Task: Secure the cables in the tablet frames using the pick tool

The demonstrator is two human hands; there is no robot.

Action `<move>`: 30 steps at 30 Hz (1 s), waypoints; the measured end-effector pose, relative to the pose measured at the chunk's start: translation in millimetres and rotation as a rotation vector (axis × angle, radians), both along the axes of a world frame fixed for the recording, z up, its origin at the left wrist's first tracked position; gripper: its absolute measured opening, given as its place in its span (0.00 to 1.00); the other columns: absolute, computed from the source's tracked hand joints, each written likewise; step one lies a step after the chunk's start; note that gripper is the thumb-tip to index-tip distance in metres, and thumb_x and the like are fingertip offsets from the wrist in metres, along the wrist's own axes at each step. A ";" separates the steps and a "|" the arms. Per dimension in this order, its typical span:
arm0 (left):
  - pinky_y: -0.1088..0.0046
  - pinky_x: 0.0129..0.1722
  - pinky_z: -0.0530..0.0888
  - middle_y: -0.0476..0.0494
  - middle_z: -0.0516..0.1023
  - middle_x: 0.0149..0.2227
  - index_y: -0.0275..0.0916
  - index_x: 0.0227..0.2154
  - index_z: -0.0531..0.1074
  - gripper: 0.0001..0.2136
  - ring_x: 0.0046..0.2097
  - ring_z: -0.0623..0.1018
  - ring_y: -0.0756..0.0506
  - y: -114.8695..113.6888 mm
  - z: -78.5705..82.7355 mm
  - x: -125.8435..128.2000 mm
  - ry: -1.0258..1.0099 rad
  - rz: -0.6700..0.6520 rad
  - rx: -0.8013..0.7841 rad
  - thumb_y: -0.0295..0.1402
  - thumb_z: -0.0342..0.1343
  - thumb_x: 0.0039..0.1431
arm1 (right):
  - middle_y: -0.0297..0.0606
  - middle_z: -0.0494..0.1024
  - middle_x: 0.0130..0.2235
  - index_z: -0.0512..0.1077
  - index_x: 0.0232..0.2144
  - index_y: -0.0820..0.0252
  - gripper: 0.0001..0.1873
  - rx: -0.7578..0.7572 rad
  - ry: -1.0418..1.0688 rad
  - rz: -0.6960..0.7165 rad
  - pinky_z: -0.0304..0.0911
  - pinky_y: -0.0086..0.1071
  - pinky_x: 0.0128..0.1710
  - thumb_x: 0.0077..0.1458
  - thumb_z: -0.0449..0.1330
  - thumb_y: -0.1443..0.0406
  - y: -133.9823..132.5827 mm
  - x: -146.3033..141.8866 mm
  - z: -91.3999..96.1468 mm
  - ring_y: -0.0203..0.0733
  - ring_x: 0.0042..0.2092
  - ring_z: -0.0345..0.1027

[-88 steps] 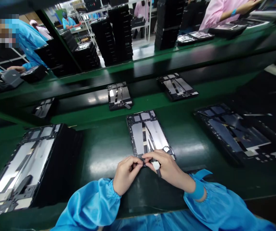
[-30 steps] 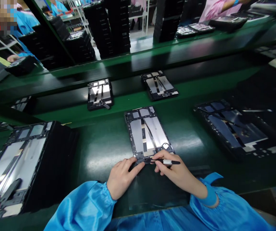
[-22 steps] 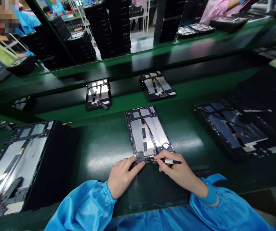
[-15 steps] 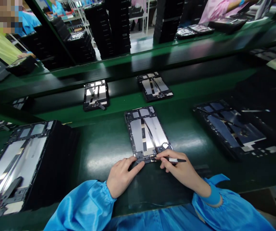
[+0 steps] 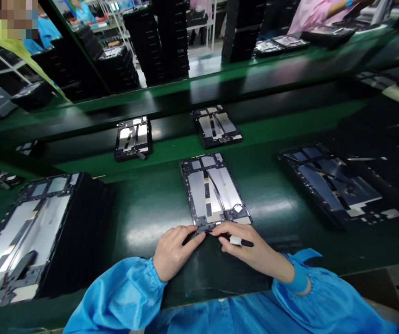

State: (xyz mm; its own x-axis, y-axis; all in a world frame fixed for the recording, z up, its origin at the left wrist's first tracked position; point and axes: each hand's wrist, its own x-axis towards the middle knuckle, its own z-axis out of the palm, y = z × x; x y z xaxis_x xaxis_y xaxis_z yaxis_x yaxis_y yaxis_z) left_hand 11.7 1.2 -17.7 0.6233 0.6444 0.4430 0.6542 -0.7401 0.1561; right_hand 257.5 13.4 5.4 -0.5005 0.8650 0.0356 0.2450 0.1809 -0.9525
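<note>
Tablet chassis [image 5: 211, 190] lying flat on the green tabletop [image 5: 150, 218], right in front of the person, long axis running away from them, far end leaning left! Left hand [image 5: 176, 253] has its fingers together, gently curled, tips pressing on the chassis's near edge. Right hand [image 5: 244, 250] pinches a slim black-and-white pen-like tool [image 5: 246, 242] between thumb and fingers, its tip hidden at that same edge, just beside the left fingertips. Flanking it, two larger dark frames [image 5: 28, 232] [image 5: 331, 185], and two more chassis [image 5: 133, 138] [image 5: 216, 125] lie farther ahead.
</note>
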 end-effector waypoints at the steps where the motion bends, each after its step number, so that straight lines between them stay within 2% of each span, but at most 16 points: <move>1: 0.69 0.41 0.72 0.39 0.76 0.47 0.39 0.51 0.71 0.12 0.45 0.75 0.45 -4.0 0.9 0.7 -0.015 -0.025 -0.009 0.25 0.52 0.66 | 0.40 0.79 0.42 0.74 0.43 0.57 0.09 -0.055 0.007 -0.017 0.73 0.30 0.33 0.63 0.56 0.63 -1.8 2.4 -1.0 0.40 0.36 0.76; 3: 0.68 0.43 0.71 0.39 0.76 0.49 0.37 0.51 0.71 0.13 0.48 0.74 0.43 -15.0 2.3 3.4 -0.035 -0.117 -0.046 0.27 0.53 0.65 | 0.39 0.79 0.38 0.73 0.41 0.57 0.10 -0.185 0.019 -0.069 0.71 0.28 0.27 0.62 0.58 0.59 -6.6 8.9 -4.4 0.38 0.31 0.75; 5: 0.67 0.43 0.71 0.41 0.76 0.49 0.38 0.50 0.72 0.12 0.48 0.74 0.43 -26.5 2.6 7.2 -0.020 -0.192 -0.101 0.30 0.53 0.66 | 0.35 0.77 0.30 0.73 0.39 0.58 0.11 -0.298 0.022 -0.115 0.69 0.27 0.24 0.61 0.58 0.57 -11.7 16.0 -8.9 0.36 0.27 0.72; 8: 0.66 0.39 0.71 0.42 0.76 0.50 0.40 0.49 0.73 0.11 0.46 0.74 0.42 -35.5 1.2 12.1 0.067 -0.131 -0.158 0.34 0.51 0.67 | 0.32 0.74 0.24 0.71 0.36 0.59 0.12 -0.373 -0.027 -0.102 0.68 0.28 0.24 0.62 0.57 0.56 -17.1 21.6 -14.0 0.36 0.24 0.71; 10: 0.66 0.39 0.71 0.41 0.76 0.50 0.40 0.49 0.73 0.11 0.46 0.74 0.42 -35.0 -0.2 13.2 0.096 -0.083 -0.146 0.33 0.50 0.68 | 0.33 0.74 0.26 0.70 0.34 0.58 0.11 -0.362 -0.085 -0.066 0.68 0.29 0.26 0.62 0.57 0.57 -18.2 20.4 -14.8 0.38 0.27 0.72; 15: 0.68 0.42 0.70 0.44 0.75 0.52 0.42 0.51 0.72 0.13 0.48 0.73 0.45 -30.3 -3.0 12.1 0.095 -0.257 -0.061 0.26 0.49 0.68 | 0.34 0.75 0.29 0.69 0.32 0.57 0.07 -0.118 -0.261 -0.044 0.64 0.32 0.29 0.60 0.59 0.61 -15.3 12.1 -8.9 0.40 0.29 0.71; 18: 0.68 0.41 0.70 0.44 0.75 0.52 0.43 0.51 0.72 0.13 0.47 0.73 0.44 -30.8 -4.7 12.3 0.105 -0.268 -0.073 0.27 0.51 0.67 | 0.34 0.76 0.29 0.69 0.31 0.57 0.07 -0.058 -0.297 0.014 0.63 0.32 0.32 0.60 0.59 0.62 -12.4 8.5 -4.9 0.40 0.30 0.72; 21: 0.67 0.41 0.70 0.44 0.75 0.51 0.43 0.51 0.72 0.13 0.47 0.73 0.44 -31.0 -5.4 13.0 0.104 -0.266 -0.088 0.26 0.51 0.67 | 0.34 0.77 0.30 0.69 0.30 0.58 0.06 -0.083 -0.290 0.050 0.63 0.31 0.32 0.59 0.60 0.63 -10.3 4.5 -4.1 0.41 0.31 0.72; 25: 0.67 0.41 0.71 0.44 0.75 0.51 0.43 0.51 0.72 0.13 0.47 0.73 0.43 -30.7 -5.2 13.8 0.095 -0.267 -0.096 0.26 0.51 0.67 | 0.34 0.76 0.28 0.69 0.29 0.58 0.08 -0.138 -0.253 0.027 0.64 0.32 0.31 0.58 0.61 0.62 -12.1 3.1 -9.1 0.41 0.30 0.71; 30: 0.68 0.40 0.71 0.43 0.75 0.52 0.44 0.50 0.72 0.13 0.46 0.73 0.44 -32.2 -2.2 12.6 0.077 -0.262 -0.104 0.26 0.50 0.67 | 0.33 0.75 0.27 0.66 0.29 0.57 0.10 -0.356 0.069 -0.073 0.69 0.31 0.29 0.59 0.58 0.59 -7.9 11.3 -7.6 0.39 0.29 0.74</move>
State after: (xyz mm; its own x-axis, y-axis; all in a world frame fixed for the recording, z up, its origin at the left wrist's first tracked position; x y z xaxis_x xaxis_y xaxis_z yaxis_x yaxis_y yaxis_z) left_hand 24.3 -31.1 -19.9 0.8036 0.4965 0.3282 0.4558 -0.8680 0.1972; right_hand 268.8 5.4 -2.2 -0.4441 0.8626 -0.2424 0.1783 -0.1801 -0.9674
